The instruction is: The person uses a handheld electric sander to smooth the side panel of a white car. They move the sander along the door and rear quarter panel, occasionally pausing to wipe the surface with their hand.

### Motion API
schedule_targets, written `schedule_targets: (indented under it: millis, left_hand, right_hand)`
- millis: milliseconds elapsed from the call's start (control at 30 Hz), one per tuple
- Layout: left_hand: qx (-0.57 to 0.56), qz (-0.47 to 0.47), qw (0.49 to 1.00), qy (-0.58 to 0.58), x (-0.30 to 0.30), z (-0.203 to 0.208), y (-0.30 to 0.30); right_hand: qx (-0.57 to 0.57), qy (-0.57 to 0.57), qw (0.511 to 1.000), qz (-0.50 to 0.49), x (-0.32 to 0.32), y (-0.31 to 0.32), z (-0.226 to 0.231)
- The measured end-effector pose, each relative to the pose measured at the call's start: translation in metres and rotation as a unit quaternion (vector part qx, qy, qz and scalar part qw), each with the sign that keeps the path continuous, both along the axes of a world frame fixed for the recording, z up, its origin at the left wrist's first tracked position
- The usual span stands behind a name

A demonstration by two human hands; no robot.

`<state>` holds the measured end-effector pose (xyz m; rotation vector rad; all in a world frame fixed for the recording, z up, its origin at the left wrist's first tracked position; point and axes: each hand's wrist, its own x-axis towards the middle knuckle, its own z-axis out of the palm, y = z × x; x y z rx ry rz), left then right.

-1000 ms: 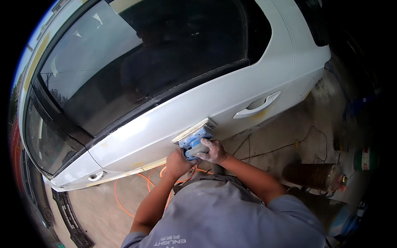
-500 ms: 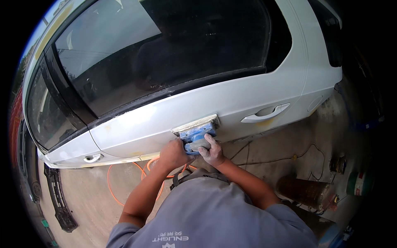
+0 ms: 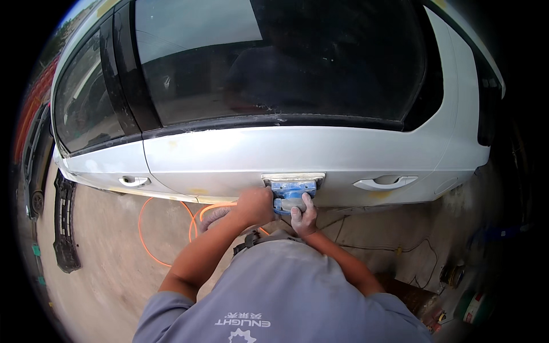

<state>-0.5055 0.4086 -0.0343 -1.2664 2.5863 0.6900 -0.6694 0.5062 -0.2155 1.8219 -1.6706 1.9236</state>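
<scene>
With the bare, dust-whitened right hand clamps a boxy blue sander with a grey grip on its right side; with the bare left hand touches its left side, with fingers hidden, so cannot tell whether clamped. Faces a glossy white car with a dark, reflective rear side window edged in scuffed black trim. Stands over a pale, dusty concrete floor. Wears a grey-blue cloth shirt, marked with pale lettering and a gear-shaped emblem, upside down from this view. Has a slotted black strip lying at far left, a brown cylinder at lower right, and a looped orange hose near the left forearm. Holds the sander's flat, whitish rectangular pad against the door panel, left of a curved white door handle with a yellowish patch below.
</scene>
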Motion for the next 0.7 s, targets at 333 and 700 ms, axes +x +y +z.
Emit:
schedule_targets:
  millis: [333,700]
  left_hand:
    - [0.011,0.010,1.000,0.017,-0.001,-0.016,0.000]
    - [0.027,-0.013,1.000,-0.010,-0.017,-0.002,0.000]
  right_hand:
    - [-0.013,0.003,0.999,-0.033,-0.002,0.000,-0.003]
    - [-0.010,0.001,0.998,-0.069,-0.008,0.007,-0.006]
